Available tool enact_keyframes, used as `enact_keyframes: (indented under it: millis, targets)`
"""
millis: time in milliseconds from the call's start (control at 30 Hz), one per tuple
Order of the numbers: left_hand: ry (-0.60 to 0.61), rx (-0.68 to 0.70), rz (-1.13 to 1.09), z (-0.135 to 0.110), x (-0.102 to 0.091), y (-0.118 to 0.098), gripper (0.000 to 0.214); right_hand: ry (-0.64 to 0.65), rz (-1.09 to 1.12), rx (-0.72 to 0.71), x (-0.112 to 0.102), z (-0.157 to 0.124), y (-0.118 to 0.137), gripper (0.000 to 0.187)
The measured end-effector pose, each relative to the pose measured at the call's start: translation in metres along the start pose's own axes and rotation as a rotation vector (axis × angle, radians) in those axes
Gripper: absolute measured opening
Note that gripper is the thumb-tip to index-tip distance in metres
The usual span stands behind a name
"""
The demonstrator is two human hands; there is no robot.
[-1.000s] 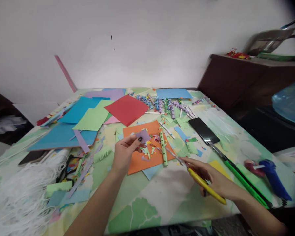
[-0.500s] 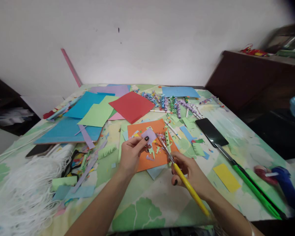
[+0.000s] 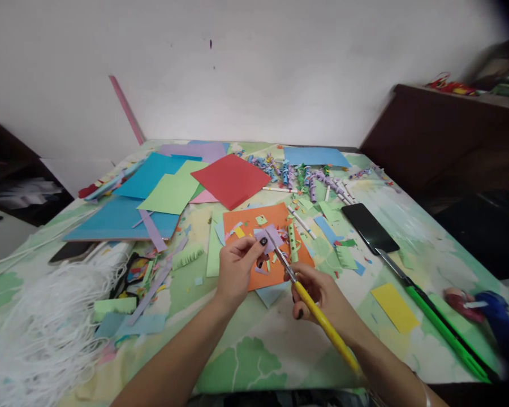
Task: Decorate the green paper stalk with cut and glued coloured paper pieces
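My left hand (image 3: 236, 270) pinches a small piece of purple paper (image 3: 274, 235) between thumb and fingers, above an orange sheet (image 3: 237, 217). My right hand (image 3: 322, 291) is closed around yellow-handled scissors (image 3: 324, 322). Their metal blades meet the purple paper's right side; whether they are cutting into it I cannot make out. Small paper scraps lie on the orange sheet beneath. Just right of the blades is a green paper roll with dark dots (image 3: 292, 242).
A phone (image 3: 370, 227), a green box cutter (image 3: 445, 330) and a yellow paper piece (image 3: 395, 308) lie to the right. White string (image 3: 46, 333) is heaped at left. Farther back are a red sheet (image 3: 231, 181), blue sheets (image 3: 106, 217) and several curled paper rolls (image 3: 311, 186).
The scissor blades have come up to the purple paper, which now looks turned slightly. The whole view has shifted a little; the table things stay in place.
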State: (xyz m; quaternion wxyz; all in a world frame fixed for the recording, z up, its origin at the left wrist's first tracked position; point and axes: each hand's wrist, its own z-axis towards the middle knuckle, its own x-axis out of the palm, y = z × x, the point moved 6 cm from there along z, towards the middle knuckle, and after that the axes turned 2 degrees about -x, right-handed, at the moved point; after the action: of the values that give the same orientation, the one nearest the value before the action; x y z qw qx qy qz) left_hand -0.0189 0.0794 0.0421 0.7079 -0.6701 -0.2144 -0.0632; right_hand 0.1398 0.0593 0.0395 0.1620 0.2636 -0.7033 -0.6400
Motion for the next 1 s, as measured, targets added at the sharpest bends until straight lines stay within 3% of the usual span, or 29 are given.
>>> enact_keyframes:
  millis: [333, 1000]
  targets:
    - [-0.071, 0.004, 0.038, -0.0083, 0.0012, 0.005, 0.02, -0.036, 0.005, -0.003, 0.0073, -0.0005, 0.0047, 0.036]
    - [-0.085, -0.019, -0.005, -0.0102, 0.0028, 0.0057, 0.021, -0.069, -0.015, -0.021, 0.0088, -0.0013, 0.0036, 0.041]
